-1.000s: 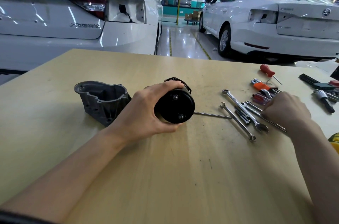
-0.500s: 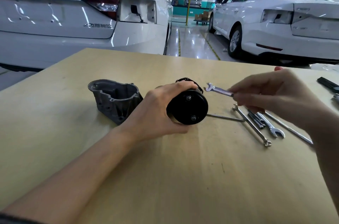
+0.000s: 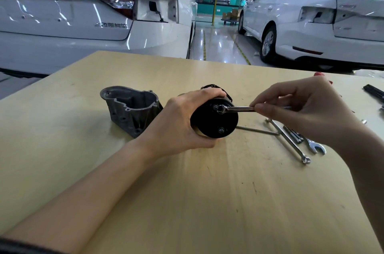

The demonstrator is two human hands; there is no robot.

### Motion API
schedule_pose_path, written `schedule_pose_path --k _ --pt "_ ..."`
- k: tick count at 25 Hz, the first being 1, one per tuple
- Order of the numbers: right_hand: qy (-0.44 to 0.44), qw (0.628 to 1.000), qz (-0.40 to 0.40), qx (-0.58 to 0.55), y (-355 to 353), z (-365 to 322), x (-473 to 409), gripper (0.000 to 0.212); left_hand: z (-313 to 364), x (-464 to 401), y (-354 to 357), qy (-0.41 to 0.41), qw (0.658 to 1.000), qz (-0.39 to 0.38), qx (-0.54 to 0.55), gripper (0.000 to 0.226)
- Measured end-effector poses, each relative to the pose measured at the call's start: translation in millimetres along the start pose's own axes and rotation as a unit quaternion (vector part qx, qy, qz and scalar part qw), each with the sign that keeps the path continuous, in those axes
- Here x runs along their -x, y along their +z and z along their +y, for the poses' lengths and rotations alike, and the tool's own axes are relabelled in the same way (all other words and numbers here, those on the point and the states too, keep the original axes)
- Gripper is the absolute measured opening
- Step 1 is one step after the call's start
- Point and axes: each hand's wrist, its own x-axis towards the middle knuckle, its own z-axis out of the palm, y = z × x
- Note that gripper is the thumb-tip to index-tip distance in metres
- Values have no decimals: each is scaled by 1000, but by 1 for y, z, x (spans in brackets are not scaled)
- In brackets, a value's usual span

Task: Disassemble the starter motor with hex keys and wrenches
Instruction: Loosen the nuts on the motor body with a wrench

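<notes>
The black cylindrical starter motor body (image 3: 216, 123) lies on its side on the wooden table (image 3: 207, 201), its round end cap facing me with two bolts on it. My left hand (image 3: 182, 122) grips the body from the left. My right hand (image 3: 307, 108) pinches a small open-end wrench (image 3: 236, 109) by its handle. The wrench's jaw sits on the upper bolt (image 3: 216, 107) of the end cap. The lower bolt (image 3: 221, 130) is bare.
A grey cast housing (image 3: 131, 110) stands left of the motor. A long thin rod (image 3: 257, 130) lies to the right of the motor. Several wrenches (image 3: 291, 139) lie beyond it under my right wrist. Dark tools (image 3: 374, 92) lie at the table's right edge. Two white cars stand behind.
My right hand picked a small wrench from the pile, carried it left, and its jaw now sits on the upper end-cap bolt. My left hand has kept its grip on the motor.
</notes>
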Motion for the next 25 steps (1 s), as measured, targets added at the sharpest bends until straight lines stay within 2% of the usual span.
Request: schedule_pose_path --k 2,4,6,9,10,12,14,16,20,25 --pt "-11 1000 4 15 1 0 -1 2 0 0 0 3 1000 2 -4 76" --pt "-26 999 12 29 3 2 -1 9 0 0 -1 3 1000 2 -8 76" --pt "-31 998 7 52 1 3 -1 6 0 0 -1 4 1000 3 -8 76" --pt "-37 994 -54 88 -4 5 -1 12 -1 0 -1 1 1000 3 -7 76" --pt "-35 997 -54 51 -4 7 -2 16 -1 0 -2 3 1000 2 -9 76" --pt "-16 997 11 -70 1 8 -5 19 -1 0 -2 13 1000 3 -15 75" --pt "-4 985 75 -154 13 6 -8 21 0 -1 -2 15 1000 5 -19 75" --pt "-12 973 96 -208 28 5 -10 19 1 -1 -2 12 1000 4 -20 75" --pt "-16 958 140 -249 42 1 -10 13 1 -2 -1 9 1000 0 -15 73" --pt "-21 958 166 -232 49 -3 -8 12 2 -2 -2 5 1000 3 -17 72"
